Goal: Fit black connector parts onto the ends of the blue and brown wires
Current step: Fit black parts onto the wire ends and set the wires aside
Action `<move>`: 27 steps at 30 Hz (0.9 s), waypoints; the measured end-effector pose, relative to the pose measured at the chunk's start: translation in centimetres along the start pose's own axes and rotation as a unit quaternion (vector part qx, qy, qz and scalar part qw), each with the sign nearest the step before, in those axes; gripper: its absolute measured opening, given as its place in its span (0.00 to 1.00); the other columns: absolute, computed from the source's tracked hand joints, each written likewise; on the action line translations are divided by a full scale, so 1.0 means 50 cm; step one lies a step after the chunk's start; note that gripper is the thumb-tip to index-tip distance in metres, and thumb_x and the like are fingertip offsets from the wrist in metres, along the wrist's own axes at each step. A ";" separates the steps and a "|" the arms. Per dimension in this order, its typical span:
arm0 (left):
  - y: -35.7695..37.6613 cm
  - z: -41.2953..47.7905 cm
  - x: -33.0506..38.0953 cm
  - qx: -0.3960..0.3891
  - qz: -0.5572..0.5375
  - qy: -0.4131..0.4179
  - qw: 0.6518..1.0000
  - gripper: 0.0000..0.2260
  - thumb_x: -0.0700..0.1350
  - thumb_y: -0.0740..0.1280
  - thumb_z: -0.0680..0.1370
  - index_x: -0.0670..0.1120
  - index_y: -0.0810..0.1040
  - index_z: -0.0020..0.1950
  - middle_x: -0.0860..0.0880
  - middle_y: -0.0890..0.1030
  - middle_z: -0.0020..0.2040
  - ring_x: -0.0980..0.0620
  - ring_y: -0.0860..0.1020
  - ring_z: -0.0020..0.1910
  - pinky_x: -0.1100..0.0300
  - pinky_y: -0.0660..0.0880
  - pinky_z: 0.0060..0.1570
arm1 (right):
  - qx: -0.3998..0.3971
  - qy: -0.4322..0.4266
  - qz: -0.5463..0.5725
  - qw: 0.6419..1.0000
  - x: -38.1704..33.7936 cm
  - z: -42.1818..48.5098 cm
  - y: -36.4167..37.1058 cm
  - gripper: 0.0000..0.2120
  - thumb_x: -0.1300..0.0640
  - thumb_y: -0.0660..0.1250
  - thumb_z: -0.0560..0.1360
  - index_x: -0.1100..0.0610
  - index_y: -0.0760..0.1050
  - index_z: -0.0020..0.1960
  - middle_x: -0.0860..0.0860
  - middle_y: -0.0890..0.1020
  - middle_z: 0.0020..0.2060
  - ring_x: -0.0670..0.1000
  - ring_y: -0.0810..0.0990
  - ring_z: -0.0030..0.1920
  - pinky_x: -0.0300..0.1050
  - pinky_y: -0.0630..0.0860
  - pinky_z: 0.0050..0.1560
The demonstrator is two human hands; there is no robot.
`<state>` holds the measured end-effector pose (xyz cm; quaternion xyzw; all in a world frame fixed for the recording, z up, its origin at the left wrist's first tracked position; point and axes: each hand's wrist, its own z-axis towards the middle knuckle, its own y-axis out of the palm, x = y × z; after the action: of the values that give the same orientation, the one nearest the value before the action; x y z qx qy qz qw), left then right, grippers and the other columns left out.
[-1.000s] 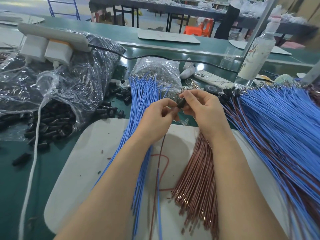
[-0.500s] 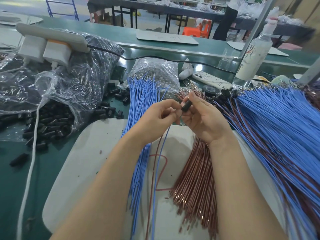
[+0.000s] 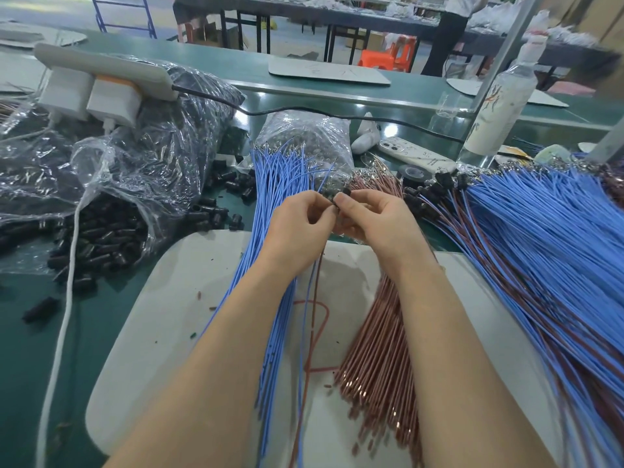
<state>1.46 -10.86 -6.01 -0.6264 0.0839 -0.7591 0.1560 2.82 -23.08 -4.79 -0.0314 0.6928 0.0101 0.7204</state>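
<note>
Looking down over a green workbench (image 3: 20, 366), we see two bare forearms reaching to the middle of the scene, where the hands meet above a pale mat (image 3: 162, 315). The right hand (image 3: 374, 224) pinches a small black connector part (image 3: 340, 198) between its thumb and curled fingertips. The left hand (image 3: 297, 228), fingers curled in, pinches just beside it at the top of a loose wire pair (image 3: 312, 298), one blue and one brown, which trails toward us across the mat. The fingers hide the spot where wire meets connector.

Left of the hands lies a bundle of blue wires (image 3: 266, 184), and at the near right a bundle of brown wires (image 3: 378, 349). A big heap of mixed wires (image 3: 540, 258) spreads across the right, with black parts on its far ends. On the left, a clear bag (image 3: 111, 170) spills loose black connectors (image 3: 101, 231) onto the bench. Beyond the hands sit a phone (image 3: 415, 156) and a white spray bottle (image 3: 499, 96).
</note>
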 end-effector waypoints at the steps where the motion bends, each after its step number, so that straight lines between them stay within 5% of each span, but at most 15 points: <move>1: 0.001 0.000 0.000 0.005 0.004 -0.001 1.000 0.05 0.41 0.65 0.77 0.44 0.79 0.43 0.46 0.84 0.40 0.48 0.82 0.43 0.49 0.78 0.50 | 0.000 -0.005 -0.006 1.000 -0.001 -0.001 0.000 0.03 0.60 0.69 0.75 0.60 0.77 0.45 0.55 0.81 0.33 0.50 0.80 0.33 0.44 0.81 0.43; 5: 0.000 -0.003 0.002 0.019 0.023 0.004 1.000 0.05 0.42 0.66 0.77 0.43 0.80 0.43 0.47 0.84 0.39 0.51 0.83 0.41 0.52 0.79 0.48 | 0.005 -0.024 -0.031 0.999 -0.001 -0.002 -0.002 0.04 0.59 0.70 0.75 0.57 0.77 0.42 0.54 0.82 0.34 0.51 0.81 0.34 0.47 0.81 0.44; 9: 0.001 -0.008 0.003 0.012 0.028 0.004 1.000 0.06 0.41 0.65 0.77 0.47 0.79 0.41 0.57 0.82 0.32 0.64 0.80 0.33 0.67 0.76 0.40 | 0.036 -0.047 -0.074 0.996 0.002 0.002 -0.010 0.04 0.55 0.71 0.74 0.52 0.78 0.41 0.48 0.80 0.32 0.42 0.76 0.31 0.40 0.77 0.39; 17: 0.002 -0.013 0.005 -0.009 0.037 -0.007 0.999 0.06 0.42 0.65 0.78 0.44 0.79 0.43 0.52 0.84 0.35 0.66 0.76 0.28 0.75 0.67 0.30 | 0.055 -0.065 -0.063 0.994 0.000 0.004 -0.012 0.05 0.57 0.71 0.74 0.50 0.77 0.41 0.48 0.79 0.32 0.43 0.76 0.31 0.40 0.77 0.41; 27: 0.001 -0.011 -0.002 -0.031 0.080 -0.016 0.996 0.08 0.44 0.64 0.78 0.49 0.76 0.38 0.56 0.83 0.32 0.65 0.75 0.27 0.65 0.75 0.36 | 0.079 -0.082 -0.096 0.989 0.000 -0.002 0.000 0.05 0.56 0.71 0.74 0.49 0.77 0.41 0.49 0.80 0.34 0.46 0.76 0.36 0.49 0.78 0.47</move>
<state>0.95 -10.90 -6.21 -0.6340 0.1545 -0.7313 0.1983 2.73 -23.11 -4.81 -0.0394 0.6238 -0.1112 0.7726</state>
